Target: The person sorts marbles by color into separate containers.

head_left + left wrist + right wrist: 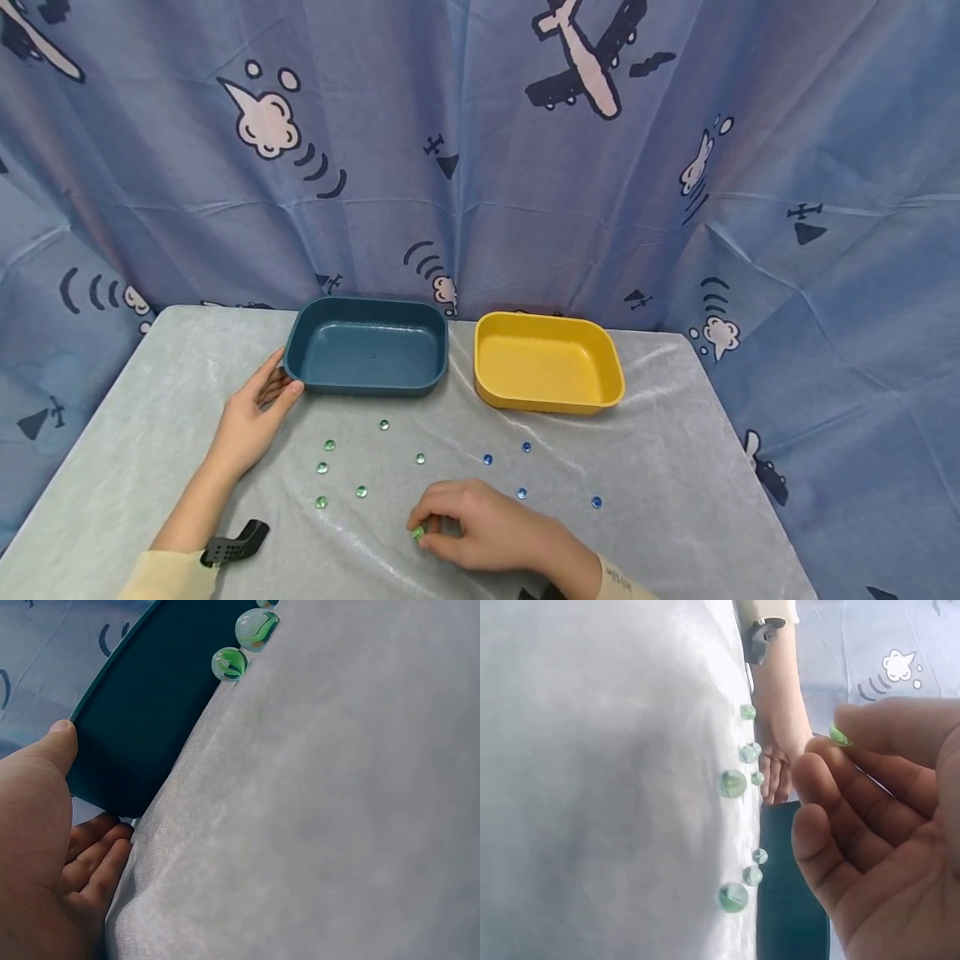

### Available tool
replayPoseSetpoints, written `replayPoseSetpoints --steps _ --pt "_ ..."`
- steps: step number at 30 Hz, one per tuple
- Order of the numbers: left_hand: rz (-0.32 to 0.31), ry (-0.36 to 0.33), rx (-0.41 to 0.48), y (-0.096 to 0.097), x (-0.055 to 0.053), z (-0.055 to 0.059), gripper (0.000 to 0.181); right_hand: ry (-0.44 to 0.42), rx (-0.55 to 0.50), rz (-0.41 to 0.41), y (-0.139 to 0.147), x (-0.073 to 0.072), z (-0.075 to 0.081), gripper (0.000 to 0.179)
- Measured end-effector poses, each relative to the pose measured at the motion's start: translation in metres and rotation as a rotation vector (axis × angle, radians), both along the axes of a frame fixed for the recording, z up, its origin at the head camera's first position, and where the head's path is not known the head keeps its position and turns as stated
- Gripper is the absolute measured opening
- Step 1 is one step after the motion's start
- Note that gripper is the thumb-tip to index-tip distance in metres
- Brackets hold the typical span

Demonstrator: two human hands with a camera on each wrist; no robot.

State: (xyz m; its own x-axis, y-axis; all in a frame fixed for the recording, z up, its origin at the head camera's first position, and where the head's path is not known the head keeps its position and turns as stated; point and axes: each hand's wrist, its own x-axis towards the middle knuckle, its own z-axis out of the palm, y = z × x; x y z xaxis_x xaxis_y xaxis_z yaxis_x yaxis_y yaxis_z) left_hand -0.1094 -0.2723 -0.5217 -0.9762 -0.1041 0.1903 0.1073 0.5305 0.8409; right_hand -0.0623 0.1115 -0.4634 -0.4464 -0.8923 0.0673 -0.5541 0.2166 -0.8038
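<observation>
Here — right fingers pinch marble, space around; left fingers apart, touching tray rim

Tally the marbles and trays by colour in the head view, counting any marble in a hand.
Green marbles: 7 (6 on the cloth, 1 in the right hand)
Blue marbles: 4
Teal tray: 1
Yellow tray: 1
Total: 13

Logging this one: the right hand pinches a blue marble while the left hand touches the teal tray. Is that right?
Not quite: the marble that the right hand pinches is green, as the head view shows. The left hand does touch the teal tray.
</observation>
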Motion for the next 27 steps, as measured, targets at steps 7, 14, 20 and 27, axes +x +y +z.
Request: replayPoseSetpoints --steps 7,14,20,27 --pt "-0.001 0.009 -0.004 0.0 -0.002 0.0 0.071 0.016 -0.07 -0.059 -0.002 -0.01 0.005 0.011" --pt "-0.009 0.01 -0.002 -0.001 -0.002 -0.001 0.071 0.018 -0.111 -0.098 0.002 -0.022 0.004 0.014" --pt "-0.009 0.005 -0.001 -0.001 -0.001 -0.001 0.071 0.038 -0.134 -0.161 0.007 -0.031 0.006 0.014" --pt "-0.005 0.004 0.001 -0.001 0.0 -0.001 0.072 0.004 -0.136 -0.224 0.007 -0.043 0.007 0.013"
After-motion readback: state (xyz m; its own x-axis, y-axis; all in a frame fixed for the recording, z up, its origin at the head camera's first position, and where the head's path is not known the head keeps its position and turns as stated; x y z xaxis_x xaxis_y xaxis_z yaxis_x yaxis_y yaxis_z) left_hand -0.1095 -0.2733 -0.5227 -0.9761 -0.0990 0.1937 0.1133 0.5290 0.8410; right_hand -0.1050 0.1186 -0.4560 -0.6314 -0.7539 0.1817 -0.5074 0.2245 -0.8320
